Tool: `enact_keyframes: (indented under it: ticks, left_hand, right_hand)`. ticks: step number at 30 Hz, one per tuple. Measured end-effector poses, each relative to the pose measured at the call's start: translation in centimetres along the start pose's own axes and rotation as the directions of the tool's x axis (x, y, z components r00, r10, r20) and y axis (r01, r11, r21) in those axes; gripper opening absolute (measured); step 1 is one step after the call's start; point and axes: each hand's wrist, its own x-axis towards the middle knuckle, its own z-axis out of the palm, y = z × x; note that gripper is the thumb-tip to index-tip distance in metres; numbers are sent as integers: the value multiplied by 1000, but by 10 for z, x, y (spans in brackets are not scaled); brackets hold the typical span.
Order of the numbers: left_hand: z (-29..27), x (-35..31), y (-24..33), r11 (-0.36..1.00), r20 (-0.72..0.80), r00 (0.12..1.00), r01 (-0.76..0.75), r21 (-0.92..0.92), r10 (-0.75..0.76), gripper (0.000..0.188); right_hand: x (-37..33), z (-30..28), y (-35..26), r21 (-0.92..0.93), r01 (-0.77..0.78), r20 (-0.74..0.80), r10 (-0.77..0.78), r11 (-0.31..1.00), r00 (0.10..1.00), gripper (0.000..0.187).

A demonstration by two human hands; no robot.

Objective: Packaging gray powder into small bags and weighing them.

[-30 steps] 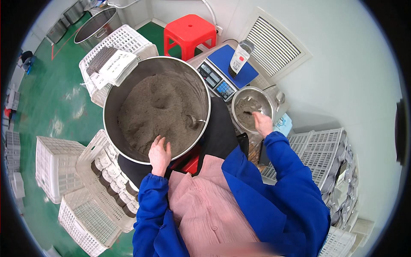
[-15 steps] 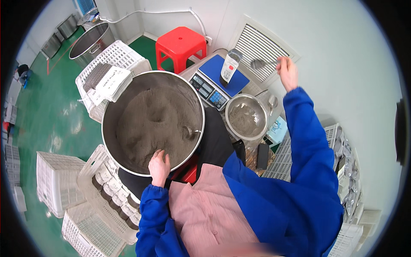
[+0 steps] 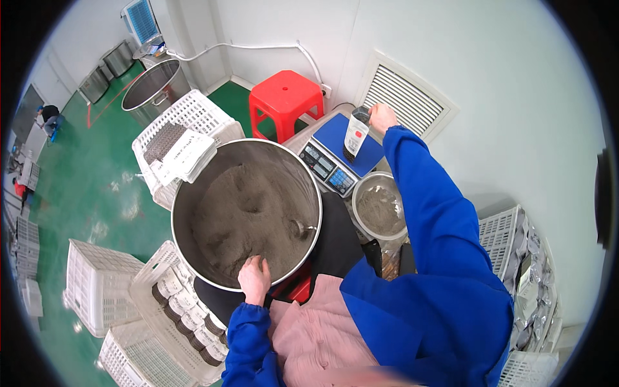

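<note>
Glossy flr (image 3: 97,174); grainy gry pwdr (image 3: 261,222).

Production workshop: green-coated floor (image 3: 97,203), large steel vat (image 3: 284,162) of grey powder, digital scale (image 3: 320,161), white plastic crates (image 3: 97,284).

My right hand (image 3: 383,118), over the bowl (image 3: 380,209) beside the scale (image 3: 369,155) a second ago, then raised to the scale's right with a spoon, has come in above the scale to the bag's (image 3: 356,137) top (the spoon is hidden now).
</note>
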Motion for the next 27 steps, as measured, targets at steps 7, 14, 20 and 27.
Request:
enact_keyframes:
  ticks: [7,14,20,27]
  left_hand:
    - [-3,1,3,999,6,999,43,9,-43,22]
    - [-2,2,2,999,-8,999,39,15,-39,21]
    - [0,0,0,999,-7,999,35,7,-35,20]
    - [1,1,0,998,22,998,57,-1,-57,23]
  right_hand:
    - [10,-5,18,252,-213,95,195,944,976,28]
    - [15,-20,28,540,-405,208,349,737,914,29]
    - [8,-43,18,637,-398,203,354,660,913,28]
    - [5,-62,14,659,-395,180,376,640,909,27]
